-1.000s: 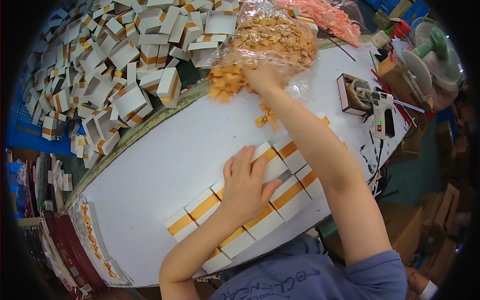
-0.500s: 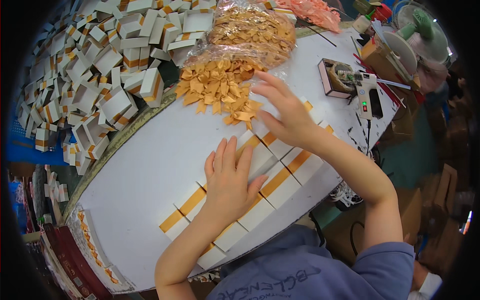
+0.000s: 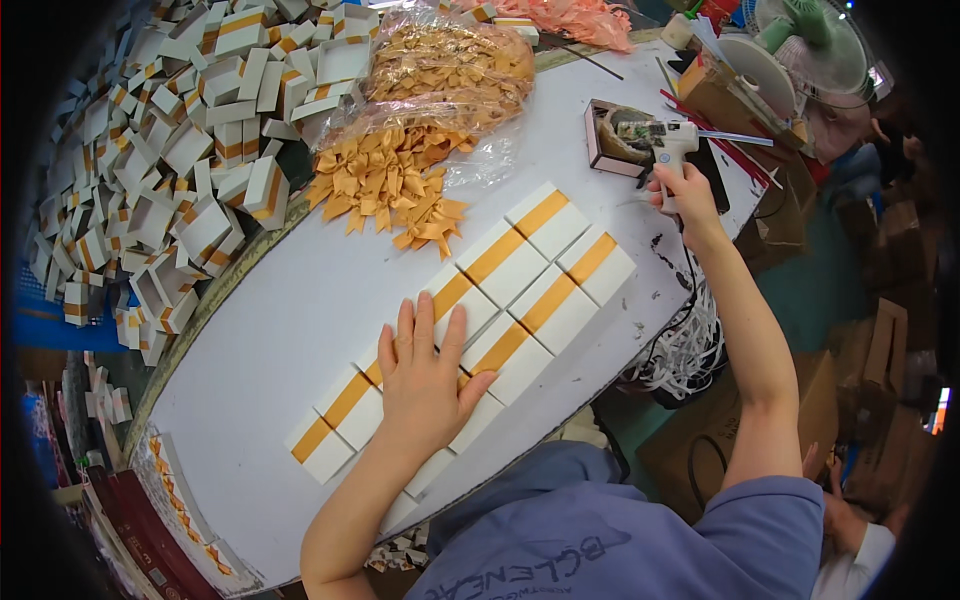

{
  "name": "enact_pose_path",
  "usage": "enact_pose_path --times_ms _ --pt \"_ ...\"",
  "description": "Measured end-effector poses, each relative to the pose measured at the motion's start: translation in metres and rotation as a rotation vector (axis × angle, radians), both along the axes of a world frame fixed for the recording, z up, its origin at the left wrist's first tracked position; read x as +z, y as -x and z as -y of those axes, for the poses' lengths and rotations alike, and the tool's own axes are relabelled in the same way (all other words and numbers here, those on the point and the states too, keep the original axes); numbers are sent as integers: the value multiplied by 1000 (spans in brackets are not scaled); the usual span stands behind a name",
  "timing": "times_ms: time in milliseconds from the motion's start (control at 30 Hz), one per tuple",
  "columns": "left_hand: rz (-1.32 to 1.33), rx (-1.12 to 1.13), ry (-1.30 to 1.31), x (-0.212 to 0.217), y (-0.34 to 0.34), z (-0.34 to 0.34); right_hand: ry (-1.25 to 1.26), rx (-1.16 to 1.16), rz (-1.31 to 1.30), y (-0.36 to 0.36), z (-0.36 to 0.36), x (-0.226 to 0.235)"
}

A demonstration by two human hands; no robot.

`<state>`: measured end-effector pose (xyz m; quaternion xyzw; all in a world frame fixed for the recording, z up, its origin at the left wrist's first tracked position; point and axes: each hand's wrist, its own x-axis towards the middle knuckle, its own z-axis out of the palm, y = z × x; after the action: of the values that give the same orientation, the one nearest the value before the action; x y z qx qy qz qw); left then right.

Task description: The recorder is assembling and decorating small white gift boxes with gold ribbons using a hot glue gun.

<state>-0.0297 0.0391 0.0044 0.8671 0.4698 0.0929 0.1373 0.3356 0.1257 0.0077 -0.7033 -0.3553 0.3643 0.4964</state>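
My left hand (image 3: 425, 385) lies with spread fingers on two rows of white boxes (image 3: 535, 340), each crossed by a gold ribbon band. The boxes stand edge to edge, and some are hidden under this hand and forearm. At the right, my right hand (image 3: 690, 203) is closed around the handle of a white hot glue gun (image 3: 676, 140). A glue stick (image 3: 735, 138) juts from the gun's rear. Its nozzle end is over a small open box (image 3: 610, 145) with a stained inside. A pile of gold ribbon bows (image 3: 390, 185) sits beyond the boxes.
A clear plastic bag (image 3: 450, 75) of more bows lies at the back. Many loose white boxes (image 3: 190, 150) are heaped at the far left. A fan (image 3: 810, 45) stands at the far right. The gun's cord (image 3: 690, 285) hangs past the table's right edge.
My right hand has moved from above the boxes to the right and taken hold of the glue gun's handle. My left hand stays flat on the boxes. The whole view has shifted somewhat.
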Motion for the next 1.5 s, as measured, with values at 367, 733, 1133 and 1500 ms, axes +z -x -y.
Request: enact_pose_path --times_ms 367,733,1133,1500 --pt "-42 154 34 32 20 27 -257 10 974 26 8 1" --pt "-10 498 82 32 86 76 -214 -62 339 33 91 -2" --pt "484 748 -9 -10 120 106 -132 520 -779 135 110 40" --pt "446 744 -28 -25 128 101 508 1269 -296 278 90 45"
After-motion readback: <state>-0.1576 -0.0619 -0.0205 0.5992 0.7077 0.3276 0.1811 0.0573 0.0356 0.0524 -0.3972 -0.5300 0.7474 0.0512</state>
